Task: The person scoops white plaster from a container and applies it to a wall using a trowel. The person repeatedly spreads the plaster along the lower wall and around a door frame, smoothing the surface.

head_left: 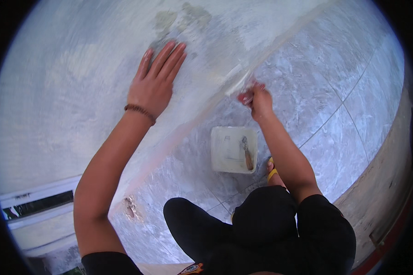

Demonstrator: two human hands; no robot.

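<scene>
My left hand (pixel 158 78) lies with its fingers stretched out on the pale plastered wall (pixel 64 87), beside a patchy grey-green smear (pixel 188 16). My right hand (pixel 261 98) grips a tool with a red handle (pixel 244 96) at the seam where wall and floor meet; its light blade is blurred. Just below that hand on the floor sits a pale rectangular tray (pixel 214 149), with a wooden-handled tool (pixel 248 156) lying inside it.
Marbled grey tiles (pixel 339 128) cover the floor. My bent legs and yellow sandal (pixel 273 173) are below. A broken patch (pixel 131 208) shows at lower left, near a white-framed opening (pixel 36 201). A curved ledge with a red edge (pixel 385 192) runs along the right.
</scene>
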